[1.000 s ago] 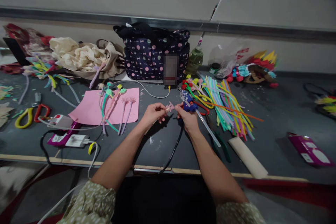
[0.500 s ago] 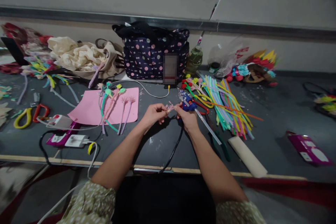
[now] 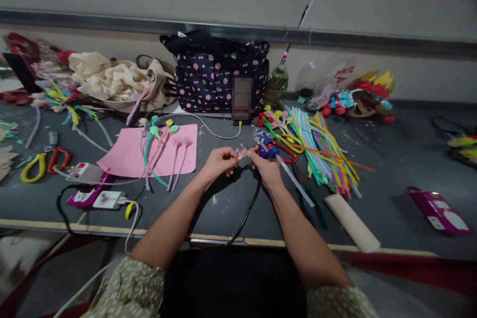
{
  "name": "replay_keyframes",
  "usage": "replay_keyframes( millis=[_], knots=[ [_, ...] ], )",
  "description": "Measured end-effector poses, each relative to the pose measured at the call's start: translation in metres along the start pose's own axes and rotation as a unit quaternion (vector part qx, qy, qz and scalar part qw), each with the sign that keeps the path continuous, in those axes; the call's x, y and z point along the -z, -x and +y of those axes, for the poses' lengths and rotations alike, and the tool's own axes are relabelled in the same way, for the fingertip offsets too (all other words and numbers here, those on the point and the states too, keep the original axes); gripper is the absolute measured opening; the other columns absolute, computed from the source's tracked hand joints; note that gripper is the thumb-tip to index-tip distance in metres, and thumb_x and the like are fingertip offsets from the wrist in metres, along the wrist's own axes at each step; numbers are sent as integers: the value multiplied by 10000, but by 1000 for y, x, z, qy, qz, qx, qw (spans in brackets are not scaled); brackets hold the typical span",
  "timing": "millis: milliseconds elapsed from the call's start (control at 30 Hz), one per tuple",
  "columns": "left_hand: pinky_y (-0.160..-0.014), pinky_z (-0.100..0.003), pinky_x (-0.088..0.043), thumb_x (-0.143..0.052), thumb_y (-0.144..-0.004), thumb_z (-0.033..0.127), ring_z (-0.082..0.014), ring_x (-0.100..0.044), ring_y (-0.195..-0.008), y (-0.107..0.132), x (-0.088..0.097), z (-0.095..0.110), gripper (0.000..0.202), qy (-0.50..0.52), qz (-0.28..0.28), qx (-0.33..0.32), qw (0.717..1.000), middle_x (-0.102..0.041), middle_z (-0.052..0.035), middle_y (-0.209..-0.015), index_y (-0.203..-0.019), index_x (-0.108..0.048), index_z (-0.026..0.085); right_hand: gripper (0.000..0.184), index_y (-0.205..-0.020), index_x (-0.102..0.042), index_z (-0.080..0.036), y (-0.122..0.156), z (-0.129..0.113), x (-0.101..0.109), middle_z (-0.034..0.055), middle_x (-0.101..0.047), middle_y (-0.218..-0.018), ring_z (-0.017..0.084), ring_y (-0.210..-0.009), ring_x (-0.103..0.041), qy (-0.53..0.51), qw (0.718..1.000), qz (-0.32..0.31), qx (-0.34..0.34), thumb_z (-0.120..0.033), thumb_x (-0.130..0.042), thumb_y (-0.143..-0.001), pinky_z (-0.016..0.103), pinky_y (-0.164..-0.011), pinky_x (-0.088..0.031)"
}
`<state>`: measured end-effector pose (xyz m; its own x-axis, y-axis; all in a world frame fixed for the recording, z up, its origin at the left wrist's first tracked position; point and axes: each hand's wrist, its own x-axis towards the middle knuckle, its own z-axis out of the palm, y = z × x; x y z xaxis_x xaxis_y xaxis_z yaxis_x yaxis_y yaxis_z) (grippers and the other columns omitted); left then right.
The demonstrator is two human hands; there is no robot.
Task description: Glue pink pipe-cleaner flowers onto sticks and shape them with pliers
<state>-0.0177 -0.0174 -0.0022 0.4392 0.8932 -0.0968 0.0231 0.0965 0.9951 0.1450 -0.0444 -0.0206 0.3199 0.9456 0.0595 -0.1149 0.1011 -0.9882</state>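
Observation:
Between my hands is a small pink fringed flower piece, which looks like cut pipe cleaner. My left hand pinches its left side with thumb and fingers. The fingertips of my right hand are closed on its right side. Right beside my right hand is a blue glue gun, a clear glue stick jutting from its back. Its handle is hidden by the hand, so I cannot tell whether the palm touches it. To the left, pink-topped flowers with lilac stems rest on a pink sheet.
A pile of coloured pipe cleaners lies right of the glue gun, near green-handled pliers and a beige roll. Scissors and a power strip with cables sit left. A dotted bag stands behind.

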Motion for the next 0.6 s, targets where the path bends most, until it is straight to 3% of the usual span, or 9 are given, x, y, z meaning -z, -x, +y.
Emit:
replay_keyframes(
  millis=[600],
  knots=[
    [-361, -169, -400, -685, -704, 321, -63, -500, -392, 1, -1, 3, 207, -10, -4, -4, 1000, -584, 31, -572, -710, -569, 150, 247, -755, -648, -186, 1, 0, -1, -44, -585, -632, 80, -443, -444, 49, 999, 20, 9, -399, -753, -688, 226, -415, -384]
  ],
)
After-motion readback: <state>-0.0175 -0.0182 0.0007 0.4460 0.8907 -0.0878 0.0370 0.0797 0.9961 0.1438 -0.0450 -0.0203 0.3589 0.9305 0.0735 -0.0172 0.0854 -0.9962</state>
